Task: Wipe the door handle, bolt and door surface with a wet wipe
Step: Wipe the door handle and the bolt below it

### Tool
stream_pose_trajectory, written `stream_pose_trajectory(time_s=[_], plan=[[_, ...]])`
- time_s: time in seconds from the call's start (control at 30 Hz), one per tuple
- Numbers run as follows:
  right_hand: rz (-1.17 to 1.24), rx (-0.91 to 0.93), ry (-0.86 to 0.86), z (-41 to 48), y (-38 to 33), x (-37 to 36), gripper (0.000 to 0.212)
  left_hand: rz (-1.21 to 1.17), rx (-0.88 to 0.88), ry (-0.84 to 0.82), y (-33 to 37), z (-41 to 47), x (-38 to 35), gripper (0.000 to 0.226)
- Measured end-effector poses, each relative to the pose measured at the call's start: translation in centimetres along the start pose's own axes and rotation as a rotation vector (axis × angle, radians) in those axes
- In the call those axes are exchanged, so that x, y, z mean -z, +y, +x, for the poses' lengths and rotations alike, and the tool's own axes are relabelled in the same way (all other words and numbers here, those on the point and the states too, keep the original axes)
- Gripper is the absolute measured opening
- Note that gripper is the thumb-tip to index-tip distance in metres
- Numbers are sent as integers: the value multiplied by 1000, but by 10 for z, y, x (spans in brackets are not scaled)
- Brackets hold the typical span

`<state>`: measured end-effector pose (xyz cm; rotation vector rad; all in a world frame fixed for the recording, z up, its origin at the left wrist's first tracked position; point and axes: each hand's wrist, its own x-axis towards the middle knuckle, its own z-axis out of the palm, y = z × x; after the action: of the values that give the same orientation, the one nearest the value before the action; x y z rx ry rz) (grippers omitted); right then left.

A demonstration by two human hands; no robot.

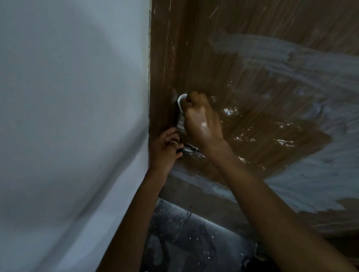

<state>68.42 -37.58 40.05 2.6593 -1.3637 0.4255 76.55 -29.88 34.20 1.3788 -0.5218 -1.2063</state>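
wet wipe (181, 102) is sitting bunched in the curled fingers of the right hand (202, 120), pressing against the brown door (249, 19) near the door's left edge. just below, the left hand (164, 150) is curling its fingers round the end of the metal bolt (191, 150) on the door. white wall (52, 109) is running left of the door.

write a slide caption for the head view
Right hand holds a white wipe on the handle of a wet wooden door; left hand sits by the bolt.
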Motion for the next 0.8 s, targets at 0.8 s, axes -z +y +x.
stream_pose_trajectory(time_s=[0.8], plan=[[-87, 203, -48, -13, 15, -12, 25, -8, 72, -6, -5, -2, 10, 44]])
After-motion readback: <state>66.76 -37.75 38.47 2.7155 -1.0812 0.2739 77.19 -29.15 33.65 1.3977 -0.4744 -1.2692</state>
